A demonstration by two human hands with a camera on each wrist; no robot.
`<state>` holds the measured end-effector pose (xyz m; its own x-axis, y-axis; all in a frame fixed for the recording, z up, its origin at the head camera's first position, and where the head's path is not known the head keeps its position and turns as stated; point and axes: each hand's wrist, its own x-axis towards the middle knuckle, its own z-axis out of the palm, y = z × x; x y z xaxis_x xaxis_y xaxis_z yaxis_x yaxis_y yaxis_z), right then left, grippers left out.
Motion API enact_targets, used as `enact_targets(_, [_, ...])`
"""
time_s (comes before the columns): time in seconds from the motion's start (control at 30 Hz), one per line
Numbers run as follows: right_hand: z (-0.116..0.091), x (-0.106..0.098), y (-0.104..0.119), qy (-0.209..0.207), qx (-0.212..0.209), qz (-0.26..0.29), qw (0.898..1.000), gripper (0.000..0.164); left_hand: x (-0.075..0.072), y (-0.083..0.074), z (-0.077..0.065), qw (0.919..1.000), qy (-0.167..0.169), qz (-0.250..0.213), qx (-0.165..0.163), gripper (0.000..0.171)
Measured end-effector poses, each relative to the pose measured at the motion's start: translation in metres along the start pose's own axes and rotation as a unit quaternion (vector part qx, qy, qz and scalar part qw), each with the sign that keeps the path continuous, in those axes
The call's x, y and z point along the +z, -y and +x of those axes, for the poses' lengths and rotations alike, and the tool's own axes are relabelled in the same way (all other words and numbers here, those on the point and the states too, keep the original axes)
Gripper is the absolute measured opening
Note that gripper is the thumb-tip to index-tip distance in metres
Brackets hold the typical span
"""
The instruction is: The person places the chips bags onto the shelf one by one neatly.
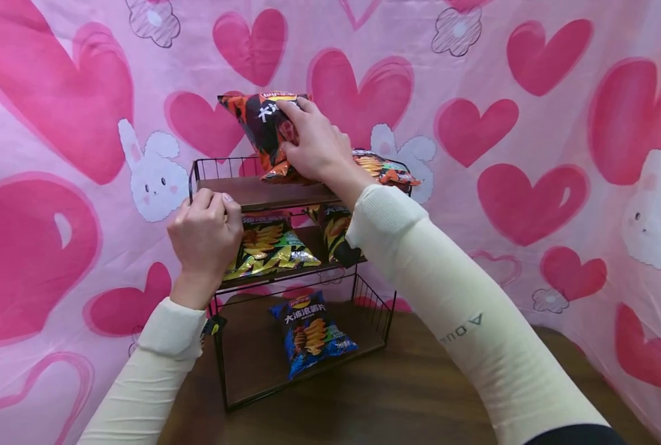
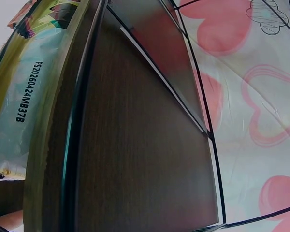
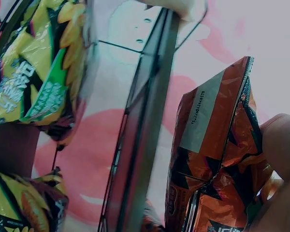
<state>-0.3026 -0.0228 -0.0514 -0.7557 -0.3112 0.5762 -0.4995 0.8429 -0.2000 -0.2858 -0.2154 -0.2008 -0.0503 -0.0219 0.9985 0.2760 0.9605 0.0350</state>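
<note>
My right hand [image 1: 322, 139] grips an orange-and-black bag of potato chips [image 1: 258, 127] from its right side, close over the top shelf [image 1: 252, 191] of a three-tier rack. In the right wrist view the same chip bag [image 3: 203, 121] shows its back seam and a printed pale strip. At the rack's upper left front corner, my left hand [image 1: 205, 232] holds the black wire frame with curled fingers. A second orange chip bag [image 1: 386, 168] lies at the right end of the top shelf, partly behind my right wrist.
Two yellow-and-black chip bags, one left [image 1: 275, 247] and one right [image 1: 336, 232], lie on the middle shelf. On the bottom shelf [image 1: 252, 364] rests a blue chip bag [image 1: 314, 334]. The rack stands on a brown wooden table [image 1: 419, 383] before a pink heart-patterned cloth [image 1: 530, 123].
</note>
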Motion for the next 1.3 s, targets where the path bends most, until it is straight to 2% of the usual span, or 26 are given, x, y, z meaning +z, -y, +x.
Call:
enact_targets(0.17, [0.002, 0.014, 0.004, 0.012, -0.003, -0.021, 1.0, 0.062, 0.0, 0.0, 0.0, 0.9999, -0.002, 0.012, 0.002, 0.038])
enact_targets(0.33, [0.003, 0.021, 0.009, 0.019, 0.017, -0.013, 1.0, 0.056, -0.001, -0.001, 0.001, 0.9999, 0.002, 0.012, 0.004, 0.043])
enact_targets(0.5, [0.001, 0.022, 0.01, 0.065, 0.013, -0.013, 0.998, 0.054, -0.002, -0.003, 0.002, 1.0, 0.0, 0.005, -0.001, 0.049])
enact_targets(0.87, [-0.003, 0.022, 0.013, 0.134, -0.026, -0.066, 0.989, 0.074, -0.011, -0.002, 0.014, 0.9999, -0.007, 0.003, -0.008, 0.051])
enact_targets(1.13, [-0.001, 0.021, 0.017, 0.171, -0.016, -0.055, 0.984, 0.077, -0.012, 0.0, 0.016, 0.9998, -0.002, 0.006, -0.018, 0.054])
enact_targets(1.3, [-0.003, 0.024, 0.019, 0.184, 0.005, -0.061, 0.981, 0.08, -0.011, 0.0, 0.013, 0.9999, 0.008, 0.002, -0.013, 0.055])
